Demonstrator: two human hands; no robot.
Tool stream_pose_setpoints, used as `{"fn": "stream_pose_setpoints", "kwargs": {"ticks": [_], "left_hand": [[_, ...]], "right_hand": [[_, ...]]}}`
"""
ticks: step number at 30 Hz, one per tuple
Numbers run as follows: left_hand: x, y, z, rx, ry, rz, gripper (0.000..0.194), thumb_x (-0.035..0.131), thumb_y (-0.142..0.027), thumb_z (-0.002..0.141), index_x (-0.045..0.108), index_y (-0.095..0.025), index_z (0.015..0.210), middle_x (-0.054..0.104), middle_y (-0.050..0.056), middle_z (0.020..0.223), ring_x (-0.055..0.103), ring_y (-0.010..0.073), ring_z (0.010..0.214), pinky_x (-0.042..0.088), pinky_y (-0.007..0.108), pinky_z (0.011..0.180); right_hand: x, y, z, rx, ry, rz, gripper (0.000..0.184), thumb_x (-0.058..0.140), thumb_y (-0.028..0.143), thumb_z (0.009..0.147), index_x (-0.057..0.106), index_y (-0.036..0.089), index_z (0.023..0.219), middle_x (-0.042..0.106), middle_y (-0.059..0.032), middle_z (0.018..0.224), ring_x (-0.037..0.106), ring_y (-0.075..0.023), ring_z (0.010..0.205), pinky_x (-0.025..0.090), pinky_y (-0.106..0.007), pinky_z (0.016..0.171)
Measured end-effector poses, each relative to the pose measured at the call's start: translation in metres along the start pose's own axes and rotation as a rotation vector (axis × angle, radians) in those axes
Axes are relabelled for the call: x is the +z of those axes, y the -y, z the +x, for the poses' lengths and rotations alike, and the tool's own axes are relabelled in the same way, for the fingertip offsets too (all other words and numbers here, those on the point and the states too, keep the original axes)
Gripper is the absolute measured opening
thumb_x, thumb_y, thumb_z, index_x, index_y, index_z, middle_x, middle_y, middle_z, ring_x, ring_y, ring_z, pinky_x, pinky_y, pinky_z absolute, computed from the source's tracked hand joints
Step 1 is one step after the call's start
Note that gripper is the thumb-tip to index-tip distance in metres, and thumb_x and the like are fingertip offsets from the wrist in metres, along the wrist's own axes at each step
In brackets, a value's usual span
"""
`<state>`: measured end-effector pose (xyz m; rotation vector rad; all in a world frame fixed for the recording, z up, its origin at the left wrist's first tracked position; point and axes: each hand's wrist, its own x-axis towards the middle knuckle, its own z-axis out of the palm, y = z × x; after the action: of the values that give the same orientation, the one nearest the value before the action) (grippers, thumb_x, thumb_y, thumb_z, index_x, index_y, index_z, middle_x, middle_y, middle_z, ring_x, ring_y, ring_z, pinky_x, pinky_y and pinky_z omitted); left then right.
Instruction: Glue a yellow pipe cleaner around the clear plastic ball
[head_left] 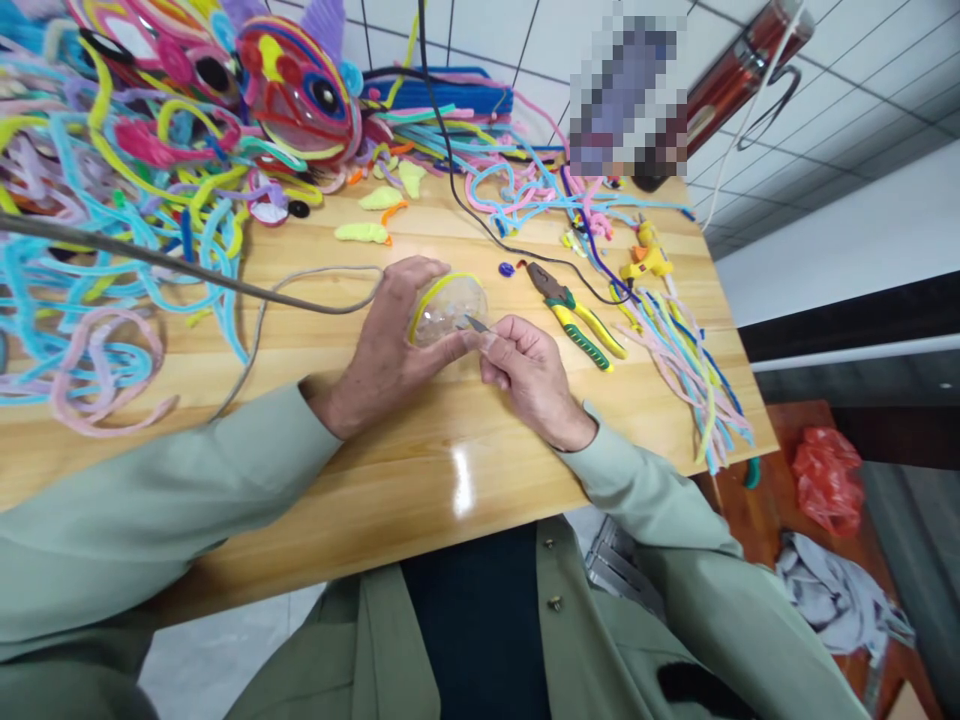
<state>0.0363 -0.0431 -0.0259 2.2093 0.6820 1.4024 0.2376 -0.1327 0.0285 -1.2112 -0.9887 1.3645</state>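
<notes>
My left hand [394,335] is wrapped round a clear rounded plastic piece [459,300], its thumb along the near side. A yellow fuzzy strip [426,298] runs along the edge of that piece. Between the thumb and fingers of my right hand [525,368] is pinched a small pointed metal blade [475,323], its tip against or just over the clear plastic. The tips of both thumbs come close together there. To the right lie pliers [574,318] with yellow and green handles, beside a small dark-blue coil [507,270].
Tangled pipe cleaners [135,200] cover the left side, with a colourful mask-like craft piece [300,95] behind them. A yellow glue gun [649,255] and a pipe-cleaner bundle [697,370] lie at right. A black cable [480,215] crosses the table; a red flask [731,85] stands behind.
</notes>
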Motion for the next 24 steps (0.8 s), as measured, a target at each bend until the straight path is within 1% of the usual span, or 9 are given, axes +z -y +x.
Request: {"fn": "stream_pose_setpoints", "kwargs": {"ticks": [2,5,8,11,13,16,19,22,24], "left_hand": [[0.000,-0.001,-0.001,-0.033,0.007,0.024,0.076,0.079,-0.079,0.110,0.053,-0.034,0.166,0.070,0.010,0.157,0.069,0.0355,0.151,0.059,0.059,0.132],[0.000,-0.003,-0.001,-0.086,0.014,0.032,0.074,0.080,-0.077,0.109,0.054,-0.034,0.164,0.070,0.011,0.159,0.067,0.0370,0.155,0.056,0.059,0.136],[-0.001,-0.002,-0.002,-0.071,0.011,0.016,0.074,0.082,-0.076,0.109,0.054,-0.035,0.164,0.070,0.011,0.159,0.068,0.0366,0.154,0.056,0.059,0.136],[0.001,-0.001,-0.003,-0.049,0.011,0.022,0.078,0.079,-0.082,0.108,0.052,-0.035,0.165,0.069,0.010,0.159,0.068,0.0360,0.154,0.058,0.060,0.134],[0.002,-0.001,-0.003,-0.062,0.000,0.029,0.079,0.077,-0.084,0.108,0.053,-0.034,0.164,0.069,0.011,0.159,0.067,0.0364,0.155,0.057,0.061,0.135],[0.004,-0.003,-0.002,-0.131,-0.005,0.019,0.079,0.079,-0.083,0.107,0.056,-0.033,0.162,0.069,0.012,0.159,0.066,0.0375,0.157,0.055,0.060,0.138],[0.003,-0.002,0.000,-0.176,0.026,-0.009,0.085,0.082,-0.086,0.102,0.056,-0.033,0.162,0.069,0.013,0.161,0.066,0.0377,0.157,0.056,0.058,0.138],[-0.002,0.001,0.002,-0.147,0.085,0.008,0.092,0.083,-0.090,0.099,0.054,-0.035,0.166,0.068,0.012,0.163,0.067,0.0372,0.158,0.058,0.060,0.136],[-0.005,0.003,0.003,-0.126,0.106,0.007,0.093,0.085,-0.089,0.098,0.054,-0.037,0.167,0.067,0.012,0.164,0.068,0.0375,0.157,0.059,0.061,0.135]], "right_hand": [[0.002,-0.002,0.000,-0.010,-0.011,0.008,0.057,0.096,0.071,0.092,0.062,0.026,0.086,0.062,0.0078,0.062,0.041,-0.0088,0.054,0.035,-0.028,0.054],[0.004,-0.004,-0.001,-0.018,-0.039,0.015,0.057,0.095,0.071,0.093,0.061,0.026,0.084,0.062,0.0076,0.062,0.040,-0.0091,0.054,0.035,-0.028,0.054],[0.007,-0.007,-0.002,-0.024,-0.071,0.031,0.057,0.095,0.069,0.092,0.058,0.027,0.082,0.062,0.0075,0.062,0.040,-0.0089,0.054,0.035,-0.028,0.054],[0.012,-0.008,-0.004,-0.031,-0.096,0.071,0.056,0.097,0.066,0.092,0.058,0.026,0.082,0.063,0.0076,0.062,0.039,-0.0085,0.053,0.035,-0.027,0.054],[0.014,-0.008,-0.004,-0.026,-0.104,0.098,0.055,0.097,0.064,0.091,0.059,0.026,0.082,0.062,0.0079,0.061,0.038,-0.0082,0.053,0.035,-0.026,0.054],[0.012,-0.003,-0.001,-0.004,-0.077,0.103,0.053,0.098,0.062,0.091,0.060,0.026,0.081,0.060,0.0085,0.059,0.038,-0.0080,0.052,0.033,-0.025,0.053],[0.005,0.007,0.003,0.027,-0.016,0.063,0.051,0.099,0.062,0.089,0.065,0.024,0.081,0.058,0.0086,0.057,0.038,-0.0074,0.051,0.029,-0.024,0.050],[-0.004,0.016,0.006,0.051,0.022,0.025,0.053,0.101,0.062,0.087,0.066,0.023,0.080,0.060,0.0078,0.056,0.040,-0.0066,0.050,0.026,-0.024,0.049],[-0.008,0.020,0.008,0.063,0.052,0.007,0.054,0.102,0.062,0.086,0.065,0.023,0.079,0.061,0.0075,0.057,0.040,-0.0063,0.050,0.026,-0.024,0.048]]}}
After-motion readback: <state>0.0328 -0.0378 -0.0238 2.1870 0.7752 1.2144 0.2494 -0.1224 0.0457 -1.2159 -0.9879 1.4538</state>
